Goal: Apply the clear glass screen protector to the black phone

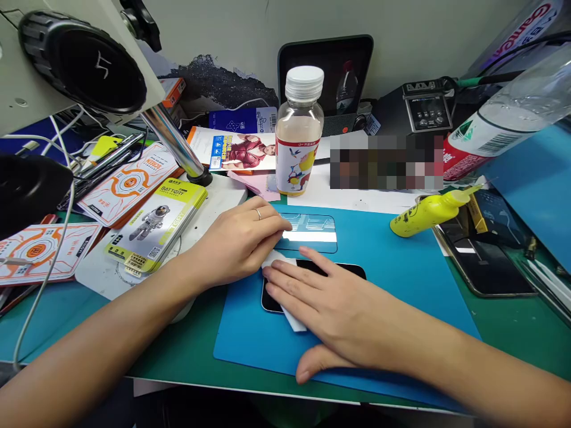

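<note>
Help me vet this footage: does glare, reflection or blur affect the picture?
In the head view, white glare crosses the clear sheet; the head view's dark display shows a bottle reflection; a pixelated block masks part of the head view; left hand and right hand look fairly sharp in that view.

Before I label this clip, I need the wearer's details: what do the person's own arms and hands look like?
The left hand wears a thin, shiny ring on one finger; the right hand shows no ring. Neither is gloved. The left forearm and right forearm are bare where visible, without sleeves or a watch.
</note>
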The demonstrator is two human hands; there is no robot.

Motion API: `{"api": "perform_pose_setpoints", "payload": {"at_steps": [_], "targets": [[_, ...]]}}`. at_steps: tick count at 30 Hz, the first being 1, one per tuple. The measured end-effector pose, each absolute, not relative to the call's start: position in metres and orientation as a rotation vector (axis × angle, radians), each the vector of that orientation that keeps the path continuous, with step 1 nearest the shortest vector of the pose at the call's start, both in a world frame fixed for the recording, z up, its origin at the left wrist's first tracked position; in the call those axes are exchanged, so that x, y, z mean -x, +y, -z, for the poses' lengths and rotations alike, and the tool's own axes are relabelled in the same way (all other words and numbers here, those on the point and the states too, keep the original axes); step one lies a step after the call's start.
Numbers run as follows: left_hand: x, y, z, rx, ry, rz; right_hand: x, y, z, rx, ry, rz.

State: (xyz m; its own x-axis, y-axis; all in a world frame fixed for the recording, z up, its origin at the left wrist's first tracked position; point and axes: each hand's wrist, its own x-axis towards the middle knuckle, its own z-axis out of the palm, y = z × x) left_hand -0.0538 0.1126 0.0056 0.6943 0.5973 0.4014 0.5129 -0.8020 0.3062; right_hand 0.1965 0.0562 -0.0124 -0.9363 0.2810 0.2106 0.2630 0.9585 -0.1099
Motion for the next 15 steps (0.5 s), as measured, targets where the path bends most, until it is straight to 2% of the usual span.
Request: {"api": "perform_pose_setpoints", "payload": {"at_steps": [4,12,15], "targets": [[0.054,0.113,-0.006,-2.757,0.891,-0.729,-0.194,0.057,0.009,0.422,-2.883,-0.126],[0.055,0.112,-0.006,-2.735,0.899,-0.721,-0.195,0.053,0.001,0.185,-2.883,-0.249],[0.055,0.113,-0.005,-2.738,0.9,-0.707,-0.196,0.056,0.002,0.255,-2.842,-0.21]]}}
